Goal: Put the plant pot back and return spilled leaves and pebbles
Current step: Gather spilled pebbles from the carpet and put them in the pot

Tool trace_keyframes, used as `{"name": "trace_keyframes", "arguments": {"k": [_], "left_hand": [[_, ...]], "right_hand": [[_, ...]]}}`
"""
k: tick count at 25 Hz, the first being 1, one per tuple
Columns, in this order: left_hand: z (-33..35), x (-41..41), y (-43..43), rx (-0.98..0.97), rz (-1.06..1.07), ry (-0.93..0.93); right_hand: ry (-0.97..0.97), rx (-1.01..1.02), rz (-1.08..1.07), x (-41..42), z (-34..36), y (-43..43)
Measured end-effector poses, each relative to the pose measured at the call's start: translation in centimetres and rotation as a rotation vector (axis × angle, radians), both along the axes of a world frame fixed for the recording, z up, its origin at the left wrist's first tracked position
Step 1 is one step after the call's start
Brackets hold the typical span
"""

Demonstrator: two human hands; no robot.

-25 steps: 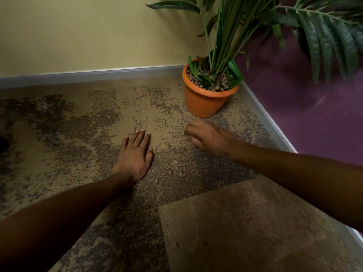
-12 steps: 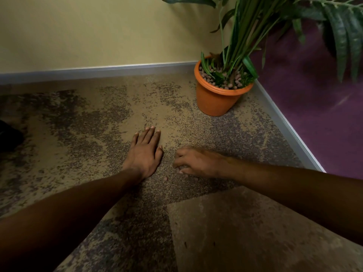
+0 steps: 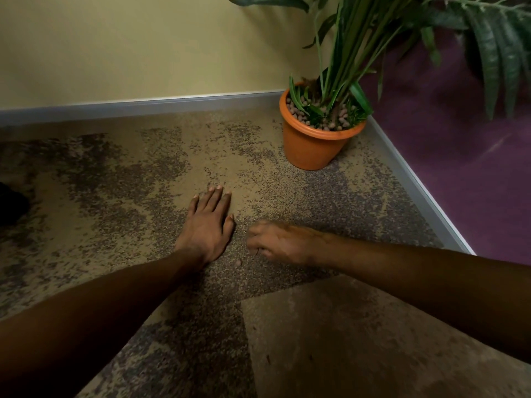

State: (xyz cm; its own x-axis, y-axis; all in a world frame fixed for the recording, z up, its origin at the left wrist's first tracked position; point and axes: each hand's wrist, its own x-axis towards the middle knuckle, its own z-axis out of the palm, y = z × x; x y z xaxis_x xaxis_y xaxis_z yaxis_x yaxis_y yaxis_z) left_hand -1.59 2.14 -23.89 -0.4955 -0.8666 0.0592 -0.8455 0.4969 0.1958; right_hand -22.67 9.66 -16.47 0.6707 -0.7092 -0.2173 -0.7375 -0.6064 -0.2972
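Carpet (image 3: pixel 100 179), mottled tan and grey, runs to a yellow wall. Left hand (image 3: pixel 207 225) lies flat, fingers spread, bracing. One pebble (image 3: pixel 238 263) lies just beside the right hand (image 3: pixel 280 242), whose curled, blurred fingers seem to be gathering; whether they hold any I cannot tell. Next: pinch that pebble, carry it to the pot (image 3: pixel 313 145), upright in the corner.

Orange plant pot (image 3: pixel 311 146) upright in corner; pebble (image 3: pixel 238 263) on carpet.

A mottled brown carpet (image 3: pixel 120 179) meets a yellow wall (image 3: pixel 138 44) and a purple wall (image 3: pixel 459 173), with grey skirting (image 3: pixel 143 106). Light is dim.
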Motion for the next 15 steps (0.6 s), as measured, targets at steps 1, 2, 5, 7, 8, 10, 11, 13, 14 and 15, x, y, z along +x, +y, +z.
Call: {"name": "trace_keyframes", "arguments": {"k": [1,2,5,7,8,10,11,13,14,15], "left_hand": [[0.0,0.0,0.0,0.0,0.001,-0.003],[0.0,0.0,0.0,-0.001,0.002,-0.006],[0.1,-0.1,0.1,0.006,0.005,-0.016],[0.2,-0.1,0.0,0.009,0.008,-0.028],[0.2,-0.1,0.0,0.011,0.01,-0.03],[0.3,-0.2,0.0,0.013,0.014,-0.03],[0.4,-0.2,0.1,0.013,0.012,-0.03],[0.5,-0.2,0.1,0.013,0.008,-0.023],[0.5,-0.1,0.1,0.013,0.007,-0.017],[0.6,-0.1,0.1,0.013,0.007,-0.014]], "right_hand": [[0.007,-0.006,-0.006,0.0,0.1,0.0],[0.006,-0.017,-0.01,-0.1,0.3,-0.1],[-0.01,-0.091,-0.049,-0.7,1.5,-1.1],[-0.044,-0.181,-0.122,-1.2,2.7,-2.3],[-0.073,-0.227,-0.165,-1.6,3.5,-3.0],[-0.126,-0.316,-0.25,-2.3,5.4,-4.7],[-0.149,-0.366,-0.29,-2.8,6.3,-5.5],[-0.179,-0.494,-0.366,-4.0,8.3,-7.2],[-0.179,-0.557,-0.406,-4.7,9.2,-8.0],[-0.162,-0.616,-0.445,-5.4,10.1,-8.9]]}}
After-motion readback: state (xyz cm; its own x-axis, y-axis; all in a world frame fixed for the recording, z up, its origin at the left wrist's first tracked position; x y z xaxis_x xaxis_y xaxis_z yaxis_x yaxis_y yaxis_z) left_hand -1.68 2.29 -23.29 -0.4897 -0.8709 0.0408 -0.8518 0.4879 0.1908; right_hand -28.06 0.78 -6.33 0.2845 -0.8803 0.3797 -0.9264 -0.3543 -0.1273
